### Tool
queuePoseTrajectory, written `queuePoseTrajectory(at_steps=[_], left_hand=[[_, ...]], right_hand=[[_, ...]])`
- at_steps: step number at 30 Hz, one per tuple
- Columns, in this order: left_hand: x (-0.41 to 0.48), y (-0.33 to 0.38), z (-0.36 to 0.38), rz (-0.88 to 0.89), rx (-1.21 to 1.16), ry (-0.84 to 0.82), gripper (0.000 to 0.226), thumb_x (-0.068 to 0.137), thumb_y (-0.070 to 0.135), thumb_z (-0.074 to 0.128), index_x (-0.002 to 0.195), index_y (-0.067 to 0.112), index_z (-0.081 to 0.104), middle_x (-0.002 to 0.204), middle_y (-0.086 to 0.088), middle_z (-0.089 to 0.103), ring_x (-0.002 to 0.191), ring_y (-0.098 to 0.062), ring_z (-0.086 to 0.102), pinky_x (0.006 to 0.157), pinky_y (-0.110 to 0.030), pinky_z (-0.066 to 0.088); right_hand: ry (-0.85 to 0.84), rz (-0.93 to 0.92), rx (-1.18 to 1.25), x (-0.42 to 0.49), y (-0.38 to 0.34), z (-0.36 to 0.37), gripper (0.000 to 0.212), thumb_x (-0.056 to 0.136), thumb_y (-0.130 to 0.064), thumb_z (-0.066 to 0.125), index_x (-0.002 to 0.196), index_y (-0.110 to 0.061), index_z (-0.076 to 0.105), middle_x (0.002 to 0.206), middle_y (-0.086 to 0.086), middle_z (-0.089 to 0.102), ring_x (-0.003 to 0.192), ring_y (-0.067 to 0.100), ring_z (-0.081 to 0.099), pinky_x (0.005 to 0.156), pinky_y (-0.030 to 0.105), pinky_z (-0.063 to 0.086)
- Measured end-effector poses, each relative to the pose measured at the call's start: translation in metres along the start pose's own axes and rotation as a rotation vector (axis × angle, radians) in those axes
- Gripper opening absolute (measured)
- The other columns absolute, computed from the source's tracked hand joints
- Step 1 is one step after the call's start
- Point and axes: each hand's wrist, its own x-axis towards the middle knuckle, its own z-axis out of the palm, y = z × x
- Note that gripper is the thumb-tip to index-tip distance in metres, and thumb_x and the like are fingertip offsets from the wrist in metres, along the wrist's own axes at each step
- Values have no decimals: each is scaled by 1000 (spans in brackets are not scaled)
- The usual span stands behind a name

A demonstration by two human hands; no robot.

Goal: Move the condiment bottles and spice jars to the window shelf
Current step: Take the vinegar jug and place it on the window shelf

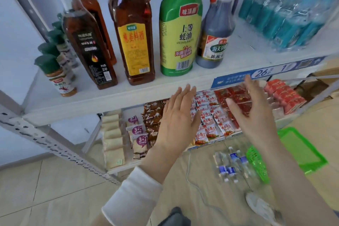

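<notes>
On the white shelf (pixel 95 102) stand a green oyster sauce bottle (pixel 180 29), a dark vinegar bottle (pixel 215 31) with a red cap, a yellow-labelled cooking wine bottle (pixel 133 33) and a black-labelled sesame oil bottle (pixel 88 42). More bottles stand behind them. A row of green-capped spice jars (pixel 58 77) lines the shelf's left end. My left hand (pixel 178 115) and my right hand (pixel 251 110) hover below the shelf's front edge, both with fingers spread and holding nothing.
Shrink-wrapped water bottles (pixel 289 9) fill the shelf's right side. The lower shelf holds snack packets (pixel 207 115) and red boxes (pixel 284 95). On the floor lie a green basket (pixel 286 154), small bottles (pixel 231 163) and a white cable (pixel 194 189). A perforated metal upright (pixel 55 145) slants at left.
</notes>
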Motion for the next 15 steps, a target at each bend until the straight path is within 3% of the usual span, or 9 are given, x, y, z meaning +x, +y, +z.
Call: queuePoseTrajectory(at_steps=[6,9,13,15], left_hand=[[46,1,29,-94,-117,-24,59,88,20,59,140,7,34,142,-12,43,133,-25,39,109,-35,30],[71,6,44,-153,-141,8,62,89,24,59,141,8,29,144,-11,41,133,-23,37,106,-26,27],[99,16,65,-231,-168,48,68,89,31,56,145,12,21,148,-8,34,135,-20,32,102,-19,21],[109,20,75,-275,-170,76,73,88,31,57,146,12,16,150,-8,31,137,-20,30,102,-20,23]], right_hand=[[-57,117,219,55,29,8,94,66,-73,47,146,-31,22,153,-4,29,140,12,26,109,28,21],[-103,110,390,96,39,6,101,61,-74,54,146,-32,20,153,-7,28,138,5,26,112,28,23],[-175,52,561,153,42,5,106,63,-69,64,147,-30,14,154,-5,26,139,4,26,104,18,24],[-247,9,602,181,41,6,112,58,-65,64,148,-26,10,156,-1,22,140,7,24,108,23,24]])
